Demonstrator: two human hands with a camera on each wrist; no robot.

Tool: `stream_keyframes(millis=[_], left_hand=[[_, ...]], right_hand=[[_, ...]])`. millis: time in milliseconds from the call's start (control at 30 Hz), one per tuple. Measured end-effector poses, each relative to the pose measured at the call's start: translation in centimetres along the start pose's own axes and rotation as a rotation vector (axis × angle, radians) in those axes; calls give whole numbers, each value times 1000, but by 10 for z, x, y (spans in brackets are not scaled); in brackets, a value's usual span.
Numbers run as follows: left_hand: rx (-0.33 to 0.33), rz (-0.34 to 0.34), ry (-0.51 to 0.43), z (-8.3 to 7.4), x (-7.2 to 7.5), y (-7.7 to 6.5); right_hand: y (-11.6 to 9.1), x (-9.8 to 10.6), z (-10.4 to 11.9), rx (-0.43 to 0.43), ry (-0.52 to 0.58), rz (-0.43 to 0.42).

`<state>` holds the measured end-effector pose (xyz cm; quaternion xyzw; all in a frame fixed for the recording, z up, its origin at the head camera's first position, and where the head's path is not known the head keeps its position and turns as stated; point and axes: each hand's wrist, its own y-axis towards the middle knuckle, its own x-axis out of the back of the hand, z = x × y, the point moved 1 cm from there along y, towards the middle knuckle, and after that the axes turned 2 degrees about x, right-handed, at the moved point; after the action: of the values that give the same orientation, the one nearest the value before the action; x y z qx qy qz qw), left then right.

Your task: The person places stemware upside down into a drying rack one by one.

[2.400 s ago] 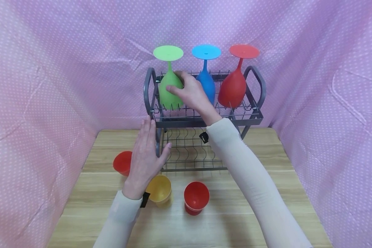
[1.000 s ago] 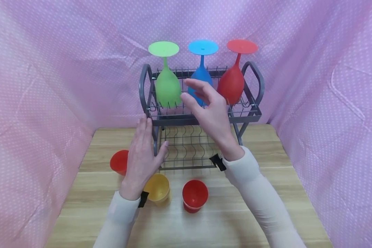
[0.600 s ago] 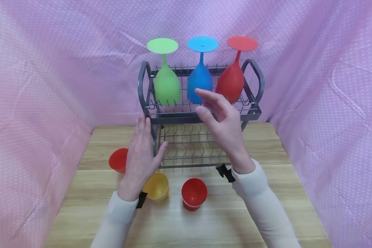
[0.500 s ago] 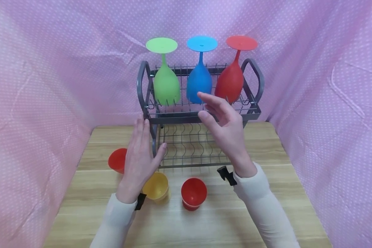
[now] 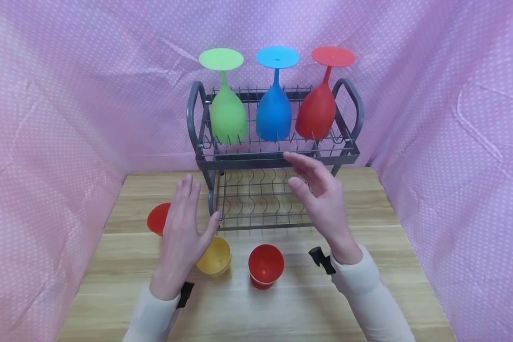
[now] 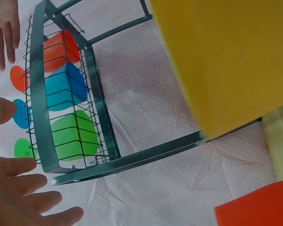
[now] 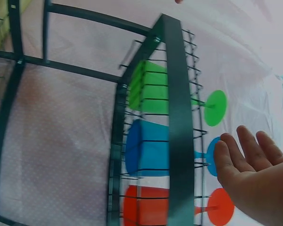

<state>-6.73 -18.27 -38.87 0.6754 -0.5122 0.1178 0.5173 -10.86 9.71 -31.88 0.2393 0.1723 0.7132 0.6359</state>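
Three plastic goblets stand upside down on the top tier of a dark grey two-tier dish rack (image 5: 248, 164): a green goblet (image 5: 228, 116) at left, a blue goblet (image 5: 273, 114) in the middle, a red goblet (image 5: 317, 114) leaning slightly at right. My right hand (image 5: 325, 204) hovers before the rack's front rail with fingers relaxed and nothing held. Fingers straight, my left hand (image 5: 181, 237) is off the rack's left leg, over the table, partly covering a red cup (image 5: 157, 218) and close beside a yellow cup (image 5: 215, 256).
A second red cup (image 5: 266, 264) stands upright near the table's front middle. The rack's lower wavy wire tier (image 5: 256, 199) holds nothing. Pink dotted cloth (image 5: 90, 95) hangs behind and on both sides of the wooden table (image 5: 384, 266).
My right hand has let go of the green goblet and drawn back toward me and to the right. My left hand has just come away from the rack's left side.
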Motion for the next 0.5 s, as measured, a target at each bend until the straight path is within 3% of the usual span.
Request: stream_keyframes(millis=[500], left_hand=[[9,70,-16,11,-9,-35]], right_hand=[[-59,-3,-40,-131,-41,137]])
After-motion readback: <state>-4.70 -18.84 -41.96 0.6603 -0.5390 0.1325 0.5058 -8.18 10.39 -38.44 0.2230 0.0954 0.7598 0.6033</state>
